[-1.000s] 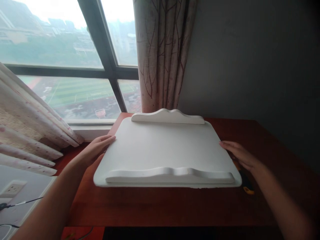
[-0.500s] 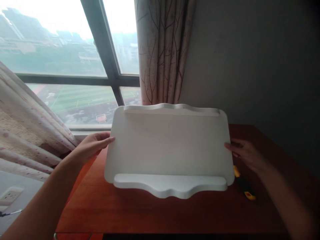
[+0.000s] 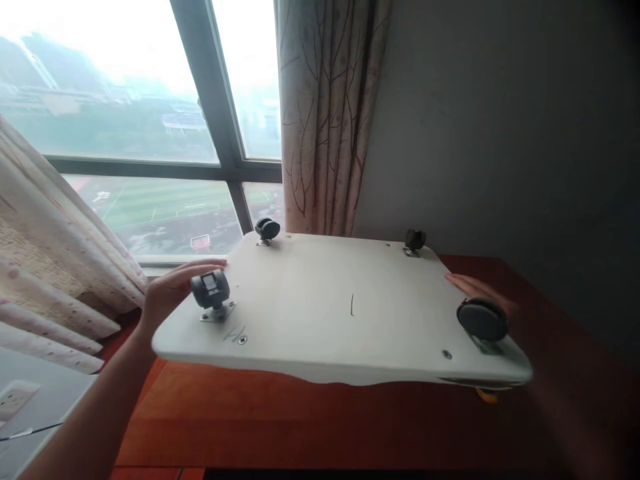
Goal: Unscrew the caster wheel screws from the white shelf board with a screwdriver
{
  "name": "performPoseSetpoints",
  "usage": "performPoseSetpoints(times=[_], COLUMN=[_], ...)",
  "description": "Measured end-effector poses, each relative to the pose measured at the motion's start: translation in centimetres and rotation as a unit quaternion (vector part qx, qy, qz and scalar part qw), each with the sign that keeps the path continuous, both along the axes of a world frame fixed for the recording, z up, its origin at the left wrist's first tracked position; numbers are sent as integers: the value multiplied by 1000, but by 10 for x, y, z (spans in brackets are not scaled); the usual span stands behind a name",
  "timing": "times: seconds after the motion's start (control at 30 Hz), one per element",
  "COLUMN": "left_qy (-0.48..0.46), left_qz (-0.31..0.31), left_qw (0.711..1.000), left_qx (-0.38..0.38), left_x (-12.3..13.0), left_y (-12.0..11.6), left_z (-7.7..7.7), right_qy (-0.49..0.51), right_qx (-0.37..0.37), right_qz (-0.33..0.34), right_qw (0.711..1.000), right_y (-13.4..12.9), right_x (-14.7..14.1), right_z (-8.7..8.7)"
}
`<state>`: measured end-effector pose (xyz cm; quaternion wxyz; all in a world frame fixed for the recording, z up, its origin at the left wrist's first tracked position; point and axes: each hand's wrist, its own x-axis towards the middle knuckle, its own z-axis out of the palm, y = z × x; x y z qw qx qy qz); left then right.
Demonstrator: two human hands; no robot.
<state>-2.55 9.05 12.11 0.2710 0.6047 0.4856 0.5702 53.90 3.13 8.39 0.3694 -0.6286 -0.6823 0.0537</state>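
A white board [image 3: 320,300] with rounded corners is held above the wooden table, its underside facing up. Caster wheels stand at its corners: one near left [image 3: 211,290], one near right [image 3: 483,320], one far left [image 3: 267,229] and one far right [image 3: 415,241]. Screws and pencil marks show on this face. My left hand [image 3: 170,293] grips the left edge, partly behind the near caster. At the right edge my right hand [image 3: 483,290] holds the board, its lower part hidden by a caster and the board.
The reddish-brown wooden table [image 3: 310,427] lies below. A yellow piece [image 3: 487,396] of a tool peeks out under the board's right corner. A window [image 3: 150,207] with curtains [image 3: 330,120] is behind, a grey wall [image 3: 500,133] at the right, and a wall socket [image 3: 17,400] at the lower left.
The board has been turned over between my hands. Its flat face with wavy rails has given way to the underside with casters, which now covers most of the yellow-and-black tool.
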Motion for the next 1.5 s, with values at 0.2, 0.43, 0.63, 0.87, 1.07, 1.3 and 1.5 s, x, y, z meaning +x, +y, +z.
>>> performPoseSetpoints(times=[0.2, 0.43, 0.63, 0.87, 1.07, 1.3, 1.5], left_qy=[62, 129, 145, 131, 184, 48, 25], left_qz=[7, -6, -29, 4, 43, 271, 145], left_qw=[996, 988, 983, 988, 981, 961, 989], left_qx=[57, 87, 107, 86, 44, -4, -1], left_x=[5, -6, -9, 7, 1, 13, 65], left_y=[7, 10, 15, 20, 25, -54, -133], left_z=[-33, -64, -79, -80, -76, -69, -93], right_qy=[-103, -172, -164, -161, -88, -75, -113], right_qx=[61, 167, 159, 126, 60, -60, -133], right_qz=[40, 94, 92, 64, 13, -148, -210], right_qw=[992, 966, 969, 977, 994, 984, 962], right_y=[4, 26, 35, 42, 41, -26, -102], right_x=[-5, 4, 10, 19, 12, 35, 41], right_z=[-31, -61, -71, -81, -74, -85, -119])
